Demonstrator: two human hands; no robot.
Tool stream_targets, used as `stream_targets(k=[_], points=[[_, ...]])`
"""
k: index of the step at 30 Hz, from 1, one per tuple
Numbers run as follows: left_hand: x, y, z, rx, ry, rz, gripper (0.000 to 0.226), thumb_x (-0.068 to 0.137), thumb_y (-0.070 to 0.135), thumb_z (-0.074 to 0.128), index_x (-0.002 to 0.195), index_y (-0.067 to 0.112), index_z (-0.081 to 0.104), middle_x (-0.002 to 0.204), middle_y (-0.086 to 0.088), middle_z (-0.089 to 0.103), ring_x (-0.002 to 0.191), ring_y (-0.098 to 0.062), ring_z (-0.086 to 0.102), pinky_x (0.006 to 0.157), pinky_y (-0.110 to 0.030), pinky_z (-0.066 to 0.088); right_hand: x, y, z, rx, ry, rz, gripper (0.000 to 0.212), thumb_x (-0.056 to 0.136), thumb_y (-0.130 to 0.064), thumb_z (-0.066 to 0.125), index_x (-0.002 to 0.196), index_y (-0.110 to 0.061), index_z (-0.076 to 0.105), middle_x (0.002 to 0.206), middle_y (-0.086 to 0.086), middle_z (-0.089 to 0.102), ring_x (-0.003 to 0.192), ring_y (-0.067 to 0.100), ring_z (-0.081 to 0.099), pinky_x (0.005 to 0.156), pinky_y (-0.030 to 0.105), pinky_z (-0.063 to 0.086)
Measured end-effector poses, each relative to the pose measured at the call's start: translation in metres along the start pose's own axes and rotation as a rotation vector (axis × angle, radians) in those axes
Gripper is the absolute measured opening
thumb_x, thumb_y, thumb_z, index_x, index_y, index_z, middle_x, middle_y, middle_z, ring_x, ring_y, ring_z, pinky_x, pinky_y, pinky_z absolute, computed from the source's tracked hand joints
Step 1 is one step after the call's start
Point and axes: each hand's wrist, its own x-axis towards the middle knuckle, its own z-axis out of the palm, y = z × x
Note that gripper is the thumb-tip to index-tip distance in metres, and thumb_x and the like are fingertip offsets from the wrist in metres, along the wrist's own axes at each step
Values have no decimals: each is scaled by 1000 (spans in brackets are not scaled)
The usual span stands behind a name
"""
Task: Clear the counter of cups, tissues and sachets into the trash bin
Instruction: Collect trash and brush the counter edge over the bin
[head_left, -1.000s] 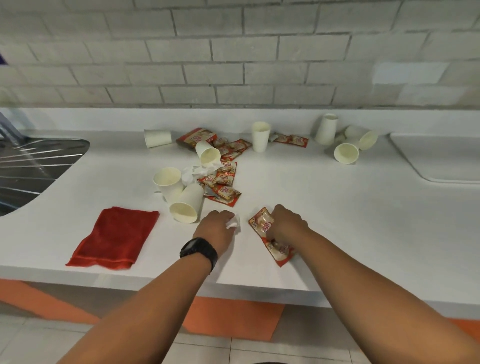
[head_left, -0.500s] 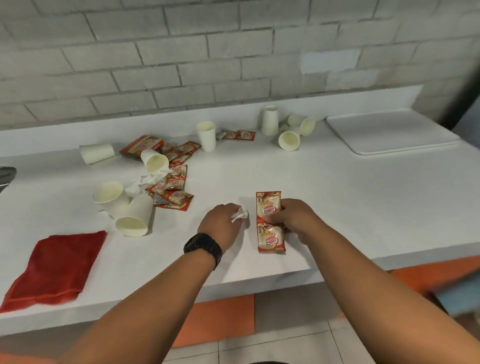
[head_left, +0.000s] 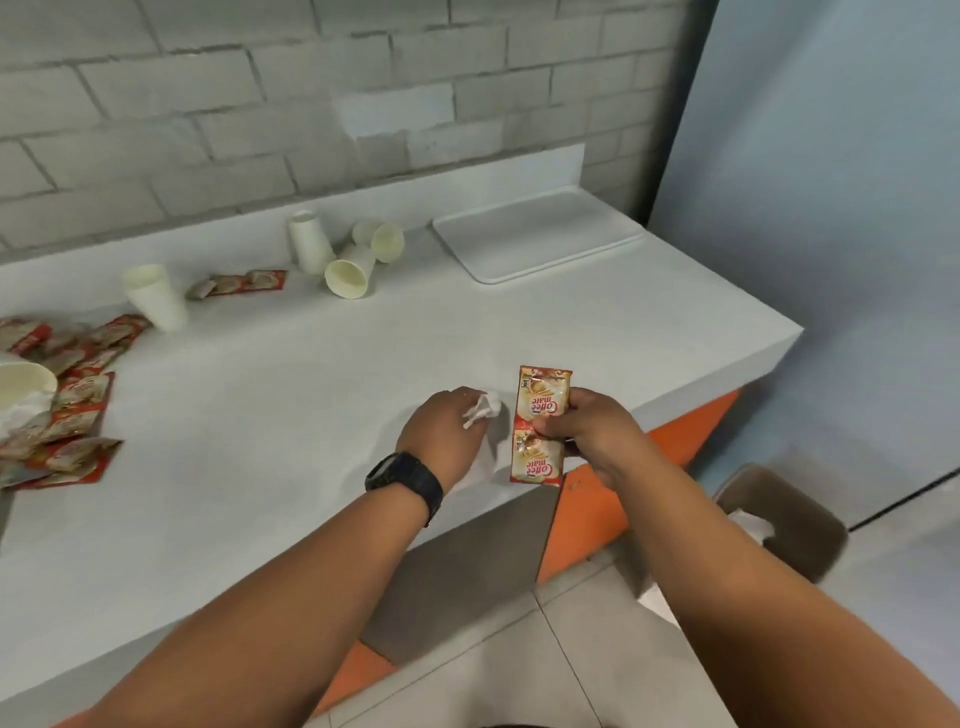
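Observation:
My right hand (head_left: 589, 428) grips a strip of two red and cream sachets (head_left: 540, 426) just above the counter's front edge. Beside it, my left hand (head_left: 441, 436) holds a crumpled white tissue (head_left: 483, 405) over the white counter (head_left: 311, 405). Three paper cups (head_left: 350, 270) lie and stand near the back wall, another cup (head_left: 156, 296) stands further left next to a sachet strip (head_left: 239, 283). A heap of sachets (head_left: 67, 410) and a cup (head_left: 23, 389) sit at the left edge. The brown trash bin (head_left: 784, 519) stands on the floor at the right, with white paper inside.
A white tray (head_left: 540, 234) lies at the counter's back right corner. A grey brick wall runs behind the counter and a pale blue wall (head_left: 831, 182) closes the right side. Orange cabinet fronts (head_left: 597, 509) sit below the counter, over a tiled floor.
The view has swung right, bringing the counter's end and the trash bin into sight. My right hand has lifted the sachet strip upright; my left hand still holds the tissue.

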Motion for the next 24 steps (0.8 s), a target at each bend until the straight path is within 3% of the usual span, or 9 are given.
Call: stream_targets(k=[4,6,8,10,12,14,15,19,24], points=[[16,71,57,-94,-132,2,26,94,9,43,100,-2,66,100,-20,65,95,-31,60,77,-29,38,-10,18,-84,45,87,26,24,80,4,69,100,-10,67,96,9,74,85,26,71,77,40,58],[21,101,79,-171,-188,-12,39,87,21,37,92,-6,65,102,-27,63,92,-30,57,77,-30,35,-14,29,-121,67,121,43,24,80,5,69,99,-10,68,95,8,74,85,26,71,74,38,58],[28,131,109,-155,-195,24,38,86,30,40,93,4,66,112,-20,64,94,-24,54,85,-31,40,-19,43,-163,113,177,79,28,80,6,69,105,-6,67,95,9,74,87,27,71,77,40,57],[29,152,131,-53,-201,94,31,93,28,51,119,15,61,124,-2,59,107,-18,54,90,-25,36,-26,62,-197,182,239,128,32,79,7,69,109,-5,66,98,10,74,90,30,71,83,46,57],[34,175,161,-50,-222,113,32,94,22,53,125,15,59,125,-2,60,112,-19,56,87,-18,34,-35,80,-231,272,312,191,30,82,7,67,109,-5,65,98,10,74,85,27,72,69,39,60],[40,198,199,-68,-285,107,26,93,23,54,115,13,64,116,-6,66,103,-21,61,85,-23,43,-42,105,-266,362,400,274,27,86,8,61,110,-4,62,96,9,72,78,25,69,50,28,56],[41,205,215,-74,-319,100,22,93,24,55,110,13,65,110,-6,67,99,-21,62,84,-26,45,-42,119,-280,403,439,316,29,87,10,58,113,-1,60,98,12,70,79,26,67,49,29,55],[46,221,282,-151,-467,-51,17,92,27,53,104,20,62,107,3,67,98,-21,63,85,-29,50,-35,185,-328,430,614,461,38,82,10,63,117,0,56,107,18,66,92,36,65,71,47,59],[53,231,349,-226,-586,-226,19,90,22,54,108,24,60,102,0,68,91,-23,63,83,-33,53,-24,238,-367,392,729,561,25,80,4,67,91,-17,58,104,16,68,96,37,66,90,54,54]])
